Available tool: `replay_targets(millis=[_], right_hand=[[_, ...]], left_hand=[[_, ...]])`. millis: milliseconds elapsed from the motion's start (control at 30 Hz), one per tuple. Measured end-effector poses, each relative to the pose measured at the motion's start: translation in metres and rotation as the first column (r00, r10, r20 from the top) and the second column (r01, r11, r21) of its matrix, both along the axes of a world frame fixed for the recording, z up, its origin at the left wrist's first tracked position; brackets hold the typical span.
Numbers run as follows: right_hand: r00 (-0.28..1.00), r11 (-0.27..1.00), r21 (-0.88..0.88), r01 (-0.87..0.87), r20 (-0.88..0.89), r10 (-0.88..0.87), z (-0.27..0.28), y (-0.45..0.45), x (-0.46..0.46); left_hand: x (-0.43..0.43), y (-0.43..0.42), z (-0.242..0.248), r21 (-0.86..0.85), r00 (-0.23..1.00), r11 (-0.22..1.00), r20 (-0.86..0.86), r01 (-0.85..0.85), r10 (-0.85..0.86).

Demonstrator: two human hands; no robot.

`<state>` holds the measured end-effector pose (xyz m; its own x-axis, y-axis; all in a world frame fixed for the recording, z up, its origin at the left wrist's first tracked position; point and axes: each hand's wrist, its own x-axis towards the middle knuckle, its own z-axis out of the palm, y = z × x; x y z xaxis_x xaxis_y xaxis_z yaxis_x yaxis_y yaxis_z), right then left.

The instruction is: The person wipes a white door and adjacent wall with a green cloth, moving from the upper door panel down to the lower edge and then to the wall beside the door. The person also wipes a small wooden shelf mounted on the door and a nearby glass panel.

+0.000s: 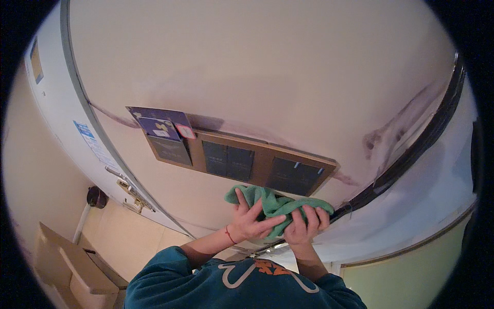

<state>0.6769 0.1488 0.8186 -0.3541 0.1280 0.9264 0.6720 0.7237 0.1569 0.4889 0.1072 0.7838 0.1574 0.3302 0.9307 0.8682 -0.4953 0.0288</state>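
Observation:
Both my hands are on a bunched green cloth (272, 202), just below the lower edge of a brown wall panel (259, 152) with dark switches or sockets set in it. My left hand (251, 218), with a red string at the wrist, grips the cloth's left part, its index finger pointing up along it. Curled fingers of my right hand (307, 226) hold the right part. Dark blue cards (158, 125) stand at the panel's left end, over a grey plate. Whether the cloth touches the wall behind it cannot be told.
A pale wall (270, 58) with purplish streaks rises ahead. On the left are a white door (58, 104) with a metal handle, a dark bin (97, 197) and a beige piece of furniture (77, 270). A dark trim strip (417, 154) curves along the wall's right edge.

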Motion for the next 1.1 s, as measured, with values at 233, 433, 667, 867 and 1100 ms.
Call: replay_targets(millis=[233, 433, 667, 867, 1100], right_hand=[[0.996, 0.998, 0.009, -0.064, 0.066, 0.063, -0.085, 0.000, 0.004], [0.990, 0.992, -0.026, -0.123, 0.071, 0.125, -0.068, -0.004, 0.004], [0.992, 0.997, 0.025, -0.078, -0.094, 0.080, -0.010, 0.001, -0.012], [0.998, 0.996, 0.054, -0.065, 0.003, 0.065, -0.099, -0.001, -0.033], [0.998, 0.999, -0.025, -0.039, 0.045, 0.040, -0.097, -0.015, -0.063]], left_hand=[[0.040, 0.000, -0.091, -0.147, 0.966, 0.966, -0.180, -0.213, 0.186], [0.023, -0.014, -0.072, -0.116, 0.977, 0.974, -0.113, -0.196, 0.184], [0.034, 0.009, -0.010, 0.052, 0.958, 0.964, 0.141, -0.260, 0.250], [0.019, 0.015, -0.100, 0.113, 0.936, 0.929, 0.040, -0.353, 0.351], [-0.051, -0.005, -0.089, 0.158, 0.906, 0.929, -0.218, -0.335, 0.364]])
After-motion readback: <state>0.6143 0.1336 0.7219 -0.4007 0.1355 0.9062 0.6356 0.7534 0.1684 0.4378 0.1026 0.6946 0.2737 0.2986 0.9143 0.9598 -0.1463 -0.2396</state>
